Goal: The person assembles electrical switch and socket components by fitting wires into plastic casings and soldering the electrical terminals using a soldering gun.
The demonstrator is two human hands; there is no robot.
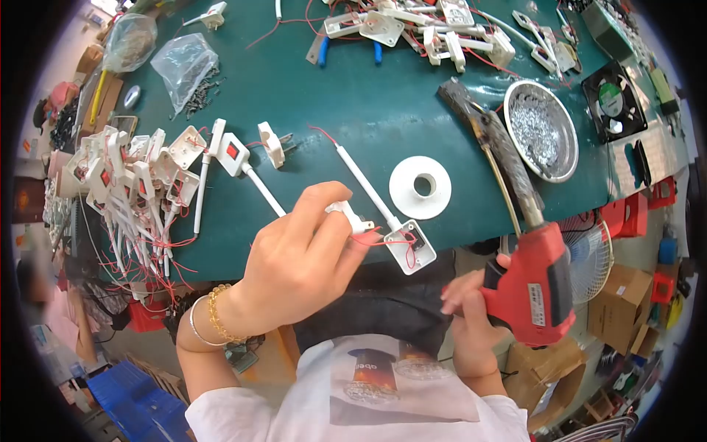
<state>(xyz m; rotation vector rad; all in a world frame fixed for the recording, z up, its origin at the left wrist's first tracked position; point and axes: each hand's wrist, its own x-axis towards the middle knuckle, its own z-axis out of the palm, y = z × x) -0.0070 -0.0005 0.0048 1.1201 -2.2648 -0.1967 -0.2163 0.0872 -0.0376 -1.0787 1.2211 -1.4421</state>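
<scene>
In the head view my left hand (pixel 294 258) pinches a small white plastic plug part (pixel 352 218) with metal on it. A red wire (pixel 383 241) runs from it to an open white square housing (pixel 410 249) with a long white tube, lying at the table's front edge. My right hand (pixel 471 313) is at the handle of a red soldering gun (pixel 534 291), with its fingers partly hidden behind the tool. The gun's long, crusted barrel and thin brass-coloured tube point away from me, beside a metal bowl (pixel 541 129) of silvery bits.
A white flanged spool (pixel 401 188) lies right of the tube. Several wired white housings are heaped at left (pixel 132 184) and at the far side (pixel 427 29). A bag (pixel 184 66) with spilled screws, blue-handled pliers (pixel 324 51) and a black fan (pixel 615 99) also occupy the green table.
</scene>
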